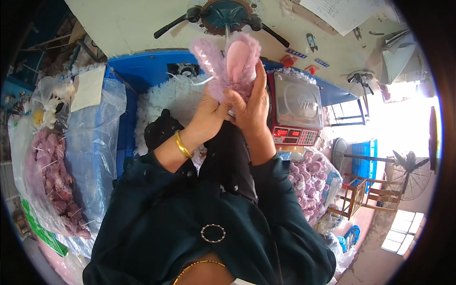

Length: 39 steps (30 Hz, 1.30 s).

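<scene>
Both hands are closed around a pink plush rabbit piece point(217, 86) with two long upright ears, one lined in smooth pale pink. My left hand point(209, 113), with a gold bangle at its wrist, grips the lower left side. From the right, my right hand point(251, 103) wraps the piece, its thumb pressed on the front. Beside the left ear a thin white string sticks out. Just beyond the plush, a metal tube point(227, 32) points down from a round green machine mount point(227, 17); whether it enters the plush is hidden.
White fluffy stuffing point(154, 102) fills a blue bin below. A red scale point(295, 135) with a metal pan stands at right. Bags of pink plush pieces lie at left point(52, 175) and right point(308, 183). Thread snips point(311, 42) and papers point(344, 13) rest on the table.
</scene>
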Motion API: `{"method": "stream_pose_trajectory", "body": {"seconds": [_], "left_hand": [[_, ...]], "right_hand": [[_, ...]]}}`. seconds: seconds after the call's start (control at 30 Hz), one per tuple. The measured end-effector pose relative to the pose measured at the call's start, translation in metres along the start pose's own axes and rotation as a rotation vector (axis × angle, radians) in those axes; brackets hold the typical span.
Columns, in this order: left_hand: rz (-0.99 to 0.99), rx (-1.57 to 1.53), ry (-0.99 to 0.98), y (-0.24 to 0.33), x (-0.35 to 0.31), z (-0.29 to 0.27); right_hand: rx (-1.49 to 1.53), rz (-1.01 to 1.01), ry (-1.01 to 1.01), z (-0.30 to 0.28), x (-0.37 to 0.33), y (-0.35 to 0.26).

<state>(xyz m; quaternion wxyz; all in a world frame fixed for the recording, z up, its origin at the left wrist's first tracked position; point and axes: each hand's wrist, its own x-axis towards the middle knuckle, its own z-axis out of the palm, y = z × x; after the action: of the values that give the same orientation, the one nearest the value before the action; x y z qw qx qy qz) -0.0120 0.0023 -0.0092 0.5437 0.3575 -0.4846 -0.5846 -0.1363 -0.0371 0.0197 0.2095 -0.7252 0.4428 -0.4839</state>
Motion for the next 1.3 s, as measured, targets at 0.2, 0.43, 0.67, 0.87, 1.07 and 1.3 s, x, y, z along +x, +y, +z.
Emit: {"method": "stream_pose_trajectory", "body": {"seconds": [0.2,0.43,0.67,0.87,1.07,1.3], "left_hand": [[-0.071,-0.139,0.026,-0.005,0.006,-0.014],[-0.102,-0.123,0.053,0.051,-0.002,-0.002],[-0.126,-0.071,0.027,0.059,0.034,-0.018],[-0.092,-0.059,0.1,0.039,0.0,-0.012],[-0.123,-0.045,0.038,0.048,-0.026,-0.002],[-0.36,-0.074,-0.171,0.014,-0.049,-0.011]], "right_hand": [[-0.162,-0.028,-0.003,0.017,0.005,-0.004],[0.038,0.256,-0.063,-0.001,0.017,-0.044],[0.042,0.382,-0.027,0.011,0.056,-0.042],[0.08,0.332,-0.074,0.01,0.016,-0.041],[0.132,0.177,-0.343,-0.024,-0.019,-0.025],[-0.206,0.649,-0.286,-0.138,-0.001,0.118]]}}
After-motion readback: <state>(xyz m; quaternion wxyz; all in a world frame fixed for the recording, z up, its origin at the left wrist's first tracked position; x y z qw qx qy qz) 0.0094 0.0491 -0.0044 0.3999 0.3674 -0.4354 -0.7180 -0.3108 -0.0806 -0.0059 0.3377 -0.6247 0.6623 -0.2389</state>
